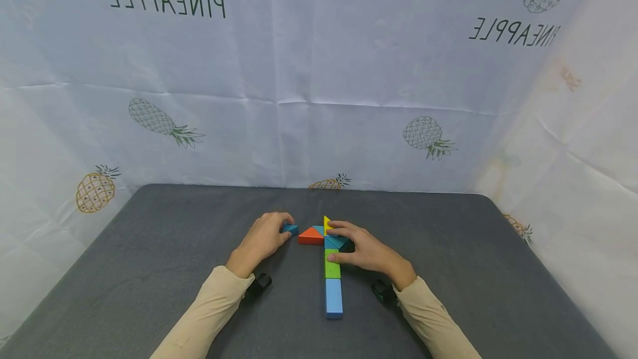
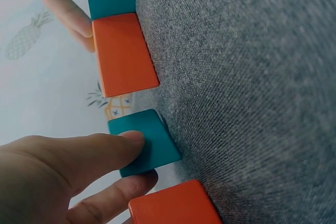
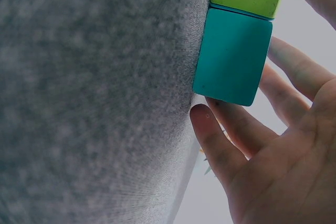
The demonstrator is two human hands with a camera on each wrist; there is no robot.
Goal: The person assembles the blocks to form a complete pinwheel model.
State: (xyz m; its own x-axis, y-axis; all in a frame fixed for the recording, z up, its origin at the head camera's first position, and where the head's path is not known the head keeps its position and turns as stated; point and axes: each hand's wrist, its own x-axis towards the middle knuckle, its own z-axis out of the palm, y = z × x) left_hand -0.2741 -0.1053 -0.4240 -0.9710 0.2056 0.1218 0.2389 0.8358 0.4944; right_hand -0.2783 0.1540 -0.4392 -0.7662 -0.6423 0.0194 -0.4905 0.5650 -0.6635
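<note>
My left hand [image 1: 262, 235] pinches a blue triangular block [image 1: 291, 229] between thumb and fingers, just left of a row of joined blocks. In the left wrist view, the thumb presses on this block's blue face [image 2: 159, 148]. My right hand [image 1: 368, 250] spreads its fairly straight fingers over the blocks. Its fingers reach the yellow triangular block [image 1: 326, 226] and its thumb touches the green block [image 1: 332, 269]. Between them are blue triangular blocks [image 1: 334, 242], partly covered by the hand. An orange-red triangular block [image 1: 311, 236] adjoins their left side.
A light blue rectangular block [image 1: 334, 297] extends the column toward the person. Another orange-red block [image 2: 176, 207] lies near the left hand in the left wrist view. The dark grey table [image 1: 164, 270] meets a white pineapple-print cloth [image 1: 299, 143] behind.
</note>
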